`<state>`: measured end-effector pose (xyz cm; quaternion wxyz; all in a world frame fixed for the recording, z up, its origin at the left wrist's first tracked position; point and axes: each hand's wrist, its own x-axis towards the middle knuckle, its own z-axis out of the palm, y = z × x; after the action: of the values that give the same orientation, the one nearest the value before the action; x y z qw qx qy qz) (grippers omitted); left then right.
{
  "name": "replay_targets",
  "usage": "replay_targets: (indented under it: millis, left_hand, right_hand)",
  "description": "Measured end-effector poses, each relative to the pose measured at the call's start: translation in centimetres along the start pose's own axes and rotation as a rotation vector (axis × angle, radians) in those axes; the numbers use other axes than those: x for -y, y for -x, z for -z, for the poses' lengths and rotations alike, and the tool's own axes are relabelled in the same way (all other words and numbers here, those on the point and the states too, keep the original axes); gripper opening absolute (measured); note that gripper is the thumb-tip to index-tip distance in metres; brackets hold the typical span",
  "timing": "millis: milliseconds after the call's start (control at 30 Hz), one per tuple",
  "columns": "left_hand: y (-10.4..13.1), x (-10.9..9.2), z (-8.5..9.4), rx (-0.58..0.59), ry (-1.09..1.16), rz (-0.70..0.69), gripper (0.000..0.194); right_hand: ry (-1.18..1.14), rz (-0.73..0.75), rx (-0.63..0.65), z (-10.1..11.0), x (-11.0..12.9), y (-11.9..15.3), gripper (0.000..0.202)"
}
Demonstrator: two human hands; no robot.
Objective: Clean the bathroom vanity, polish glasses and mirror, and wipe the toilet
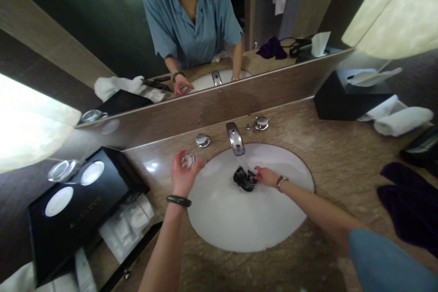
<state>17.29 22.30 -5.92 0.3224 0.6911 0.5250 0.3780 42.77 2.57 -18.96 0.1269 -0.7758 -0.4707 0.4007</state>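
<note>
Over the counter left of the faucet, my left hand [184, 175] holds a small clear round object [188, 160] between thumb and fingers; a dark bangle is on that wrist. In the white oval sink [246, 223], a crumpled black cloth-like item [245, 179] lies under water running from the chrome faucet [235, 139]. My right hand [266, 176] reaches in from the right, its fingertips at the right edge of the black item. A metal band circles the right wrist.
Two chrome knobs [203, 140] flank the faucet. On the left are a black box [85, 200] and white packets [128, 226]. A black tissue box [352, 93], rolled white cloth [404, 121] and dark purple cloth [409, 205] sit right. A mirror [123, 32] spans the back.
</note>
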Motion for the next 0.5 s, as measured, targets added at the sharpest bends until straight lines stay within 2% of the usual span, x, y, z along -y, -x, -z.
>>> replay_targets:
  millis: [100,167,233,300,367,433,500]
  left_hand:
    - [-3.0,2.1,2.8,-0.146,-0.161,-0.017,0.061]
    - [-4.6,3.5,3.5,-0.171,-0.205,0.008,0.06]
    - [-5.9,4.5,3.6,-0.16,-0.253,0.036,0.062]
    - [-7.0,4.8,3.7,-0.135,-0.302,0.067,0.063]
    - [-7.5,4.5,3.9,-0.12,-0.345,0.074,0.067]
    - [-7.0,3.5,4.1,-0.16,-0.402,0.018,0.079]
    - [-5.1,2.2,3.5,-0.216,-0.447,-0.12,0.085]
  right_hand:
    - [0.015,-0.039,0.053,-2.8,1.9,-1.6,0.031]
    - [0.029,-0.057,0.075,-3.9,2.9,-2.2,0.028]
    - [0.051,-0.055,0.098,-3.8,3.4,-2.2,0.029]
    - [0.083,-0.026,0.111,-2.4,3.2,-1.5,0.031]
    - [0.115,0.025,0.091,0.2,2.4,0.4,0.036]
    - [0.136,0.074,0.027,3.7,0.4,4.1,0.041]
    - [0.177,0.125,-0.155,7.2,-3.2,9.6,0.041]
